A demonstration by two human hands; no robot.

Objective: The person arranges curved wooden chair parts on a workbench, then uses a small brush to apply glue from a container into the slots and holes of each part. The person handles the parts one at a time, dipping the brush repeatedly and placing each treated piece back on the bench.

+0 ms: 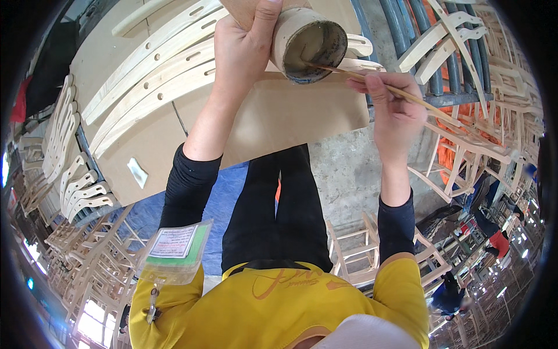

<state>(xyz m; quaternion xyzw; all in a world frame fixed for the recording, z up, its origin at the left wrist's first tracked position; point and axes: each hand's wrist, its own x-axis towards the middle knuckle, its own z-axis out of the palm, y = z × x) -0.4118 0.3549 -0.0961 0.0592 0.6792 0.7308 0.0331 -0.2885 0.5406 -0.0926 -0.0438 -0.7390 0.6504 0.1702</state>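
Above the counter (308,110), the left hand (244,52) is gripping a cup (283,39) and the right hand (398,107) is pinching a stick (424,103) inside it; dipping is seemingly underway, curved slats (181,84) on the counter showing no evident coating.

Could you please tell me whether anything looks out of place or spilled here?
Slightly odd: a small white piece lies alone on the brown board, apart from the curved wooden parts; I cannot tell what it is. The inside of the cup is also darkly stained, perhaps from use. I see no spill.
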